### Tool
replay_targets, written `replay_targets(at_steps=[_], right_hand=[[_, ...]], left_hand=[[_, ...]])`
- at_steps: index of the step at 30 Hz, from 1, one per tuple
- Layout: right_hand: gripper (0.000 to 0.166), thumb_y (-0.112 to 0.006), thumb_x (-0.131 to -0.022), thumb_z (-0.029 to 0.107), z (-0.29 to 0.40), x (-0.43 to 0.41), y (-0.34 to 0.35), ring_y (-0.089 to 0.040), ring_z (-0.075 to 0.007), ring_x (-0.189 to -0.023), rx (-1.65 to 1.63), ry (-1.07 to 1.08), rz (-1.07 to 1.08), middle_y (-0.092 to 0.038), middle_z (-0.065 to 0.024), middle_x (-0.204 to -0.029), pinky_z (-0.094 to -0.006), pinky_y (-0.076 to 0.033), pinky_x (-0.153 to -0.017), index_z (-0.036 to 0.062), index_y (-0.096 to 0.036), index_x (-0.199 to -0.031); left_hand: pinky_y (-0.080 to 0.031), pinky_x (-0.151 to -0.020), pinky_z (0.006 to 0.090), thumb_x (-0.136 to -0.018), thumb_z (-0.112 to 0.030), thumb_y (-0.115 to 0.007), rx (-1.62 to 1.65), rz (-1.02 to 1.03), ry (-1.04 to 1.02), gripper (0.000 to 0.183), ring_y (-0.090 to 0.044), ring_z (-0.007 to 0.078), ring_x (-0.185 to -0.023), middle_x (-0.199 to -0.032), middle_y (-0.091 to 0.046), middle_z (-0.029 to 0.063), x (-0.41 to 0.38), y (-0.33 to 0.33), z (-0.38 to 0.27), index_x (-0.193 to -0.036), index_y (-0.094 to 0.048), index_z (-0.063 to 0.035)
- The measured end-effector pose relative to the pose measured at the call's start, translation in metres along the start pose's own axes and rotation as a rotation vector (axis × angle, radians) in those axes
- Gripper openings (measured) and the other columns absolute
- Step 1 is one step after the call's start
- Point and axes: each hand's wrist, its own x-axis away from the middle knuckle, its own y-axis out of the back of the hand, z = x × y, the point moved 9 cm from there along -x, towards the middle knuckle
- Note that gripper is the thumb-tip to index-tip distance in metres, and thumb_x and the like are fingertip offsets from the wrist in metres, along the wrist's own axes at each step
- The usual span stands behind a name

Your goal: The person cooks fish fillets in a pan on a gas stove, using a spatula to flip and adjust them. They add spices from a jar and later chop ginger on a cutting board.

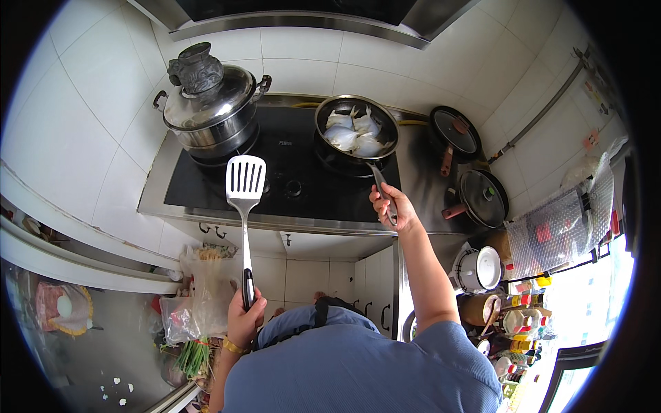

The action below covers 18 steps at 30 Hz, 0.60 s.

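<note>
My left hand (245,317) grips the black handle of a slotted metal spatula (246,178), its blade held up near the stove's front left. My right hand (393,206) is closed around the handle of a frying pan (356,160) on the right burner. Inside the pan lie several pale, silvery pieces that look like whole fish (342,138). The spatula is well apart from the pan. Under both is a black glass gas cooktop (289,155) with round knobs.
A lidded steel pot (211,121) stands on the left burner with a dark ornate vessel (196,69) on its lid. Lidded pans (454,134) sit right of the cooktop. A range hood (304,26) hangs above. Bottles (516,320) crowd the right; plastic bags (201,299) hang lower left.
</note>
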Motion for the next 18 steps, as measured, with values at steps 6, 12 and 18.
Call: replay_targets(at_steps=[6, 12, 18], right_hand=[[0.055, -0.044, -0.096, 0.054, 0.002, -0.002, 0.001, -0.054, -0.0128, -0.063, 0.045, 0.1, 0.098, -0.058, -0.0081, -0.09, -0.0271, -0.058, -0.062, 0.002, -0.057, -0.107], [0.037, -0.044, -0.101, 0.032, -0.029, -0.011, 0.072, -0.061, -0.0157, -0.072, -0.115, 0.257, -0.254, -0.064, -0.0079, -0.087, -0.0221, -0.056, -0.064, -0.0001, -0.063, -0.101], [0.045, -0.037, -0.102, 0.041, -0.101, -0.014, 0.093, -0.059, -0.0152, -0.068, 0.262, 0.069, -0.33, -0.064, -0.0068, -0.082, -0.027, -0.056, -0.064, 0.0033, -0.061, -0.098]], left_hand=[[-0.023, -0.04, 0.021, -0.09, -0.005, -0.061, 0.0, -0.007, -0.004, 0.017, -0.033, 0.0037, -0.044, -0.06, -0.043, -0.0043, 0.002, 0.002, 0.0, -0.098, -0.046, -0.0085], [-0.023, -0.04, 0.0215, -0.09, -0.004, -0.06, 0.0, 0.004, -0.002, 0.016, -0.032, 0.004, -0.044, -0.06, -0.042, -0.0043, -0.001, -0.003, -0.001, -0.098, -0.046, -0.0076], [-0.022, -0.041, 0.0224, -0.091, -0.003, -0.058, 0.034, 0.057, 0.027, 0.014, -0.031, 0.004, -0.045, -0.061, -0.04, -0.0044, -0.009, -0.017, 0.0, -0.099, -0.047, -0.0068]])
